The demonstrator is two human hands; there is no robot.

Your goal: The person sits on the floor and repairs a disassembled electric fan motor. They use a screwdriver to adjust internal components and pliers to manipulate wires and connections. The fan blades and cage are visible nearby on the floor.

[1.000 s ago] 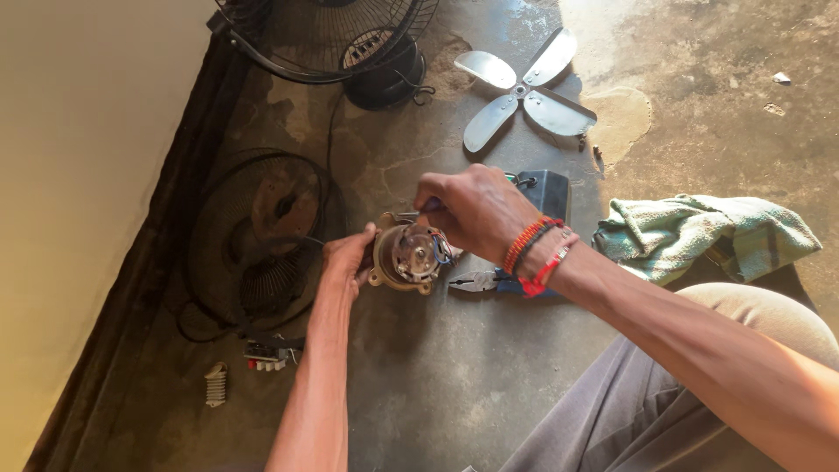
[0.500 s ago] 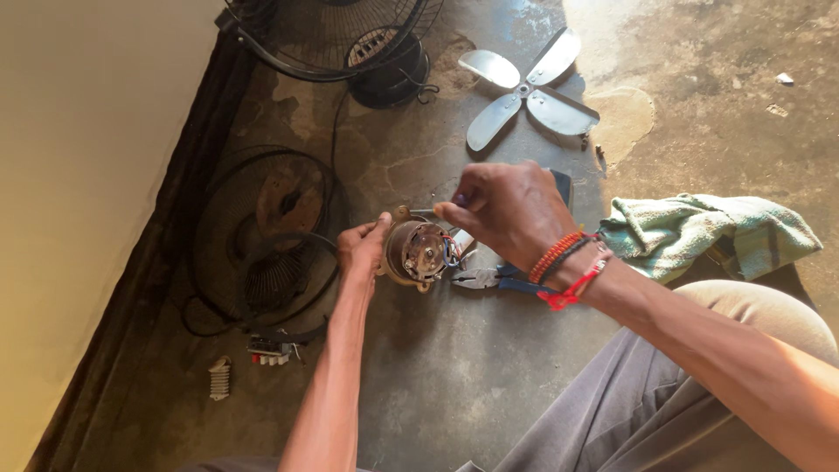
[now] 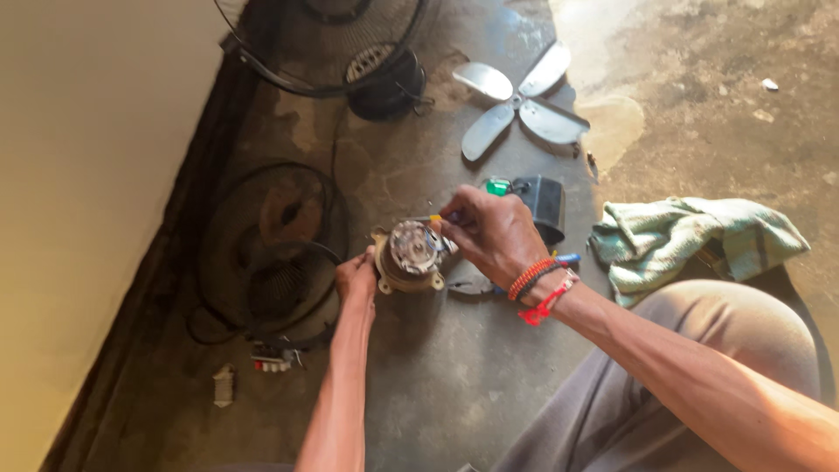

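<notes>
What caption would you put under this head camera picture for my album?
Left hand steadies a round fan motor on the concrete floor while the right hand works on it with a small tool.

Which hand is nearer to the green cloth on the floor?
Right. The right hand works at the fan motor, on the side facing the green cloth; the left hand is beyond the motor.

Motor (image 3: 411, 255): I see it mid-floor (image 3: 454, 385), between my left hand (image 3: 354, 278) on its left and my right hand (image 3: 494, 236) on its right.
Fan blades (image 3: 517, 98): behind the motor, toward the floor's far edge.
Fan guard (image 3: 271, 240): left of the motor, beside the wall (image 3: 79, 175).
Box (image 3: 542, 203): just behind my right hand.
Cloth (image 3: 690, 240): right of the box, by my knee (image 3: 743, 323).
Small parts (image 3: 273, 358): near-left floor, in front of the guard.
</notes>
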